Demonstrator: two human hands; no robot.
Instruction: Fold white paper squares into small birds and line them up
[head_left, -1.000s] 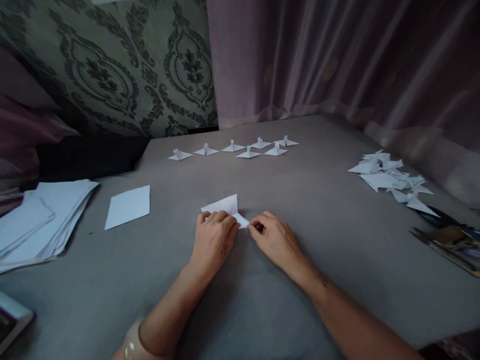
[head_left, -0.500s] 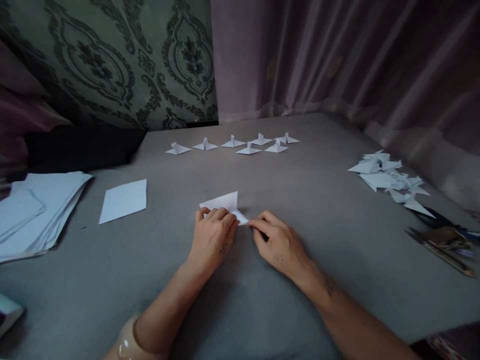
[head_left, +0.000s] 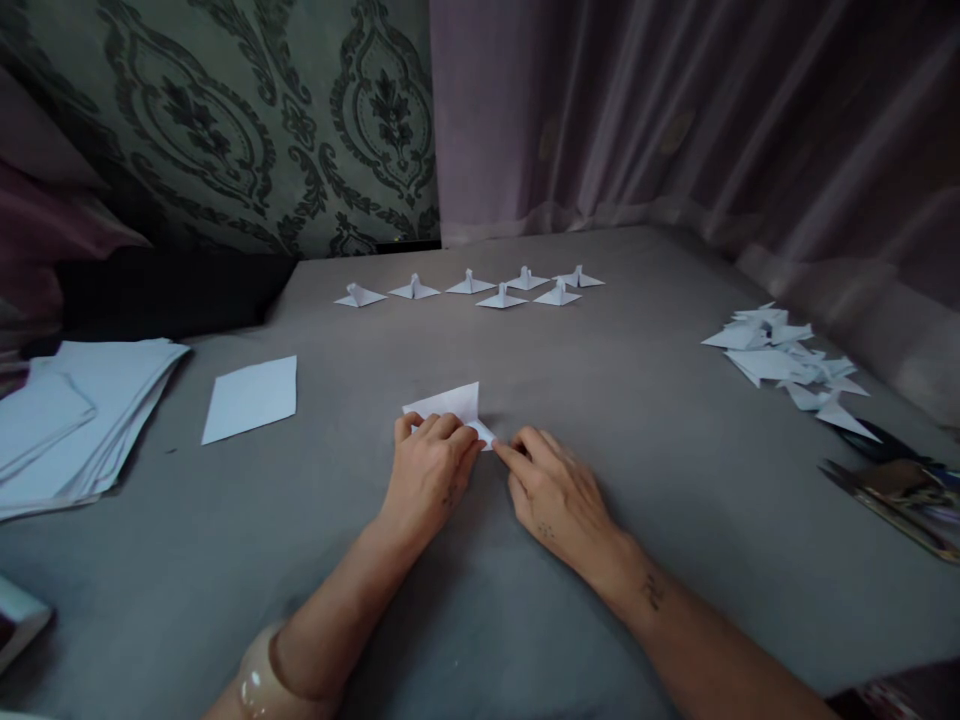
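Note:
A sheet of white paper (head_left: 450,402), partly folded, lies on the grey table in front of me, one flap standing up. My left hand (head_left: 431,460) is closed over its near edge, fingers bent and pressed together, hiding much of the fold. From the right, my right hand (head_left: 555,485) reaches in with its index finger stretched out, the tip touching the paper's right corner. Its other fingers are loosely bent, and its thumb is mostly hidden. Beyond both hands stand several small folded paper figures (head_left: 470,283) in two loose rows.
A square paper sheet (head_left: 251,400) lies to the left, beside a stack of white paper (head_left: 120,420). At the right are a pile of folded paper pieces (head_left: 780,350) and scissors-like tools (head_left: 892,505). A pink curtain (head_left: 510,120) borders the table's back.
My right index finger has straightened onto the paper's right corner, where finger and thumb were bent together before. My left hand stays on the fold. The view has shifted slightly.

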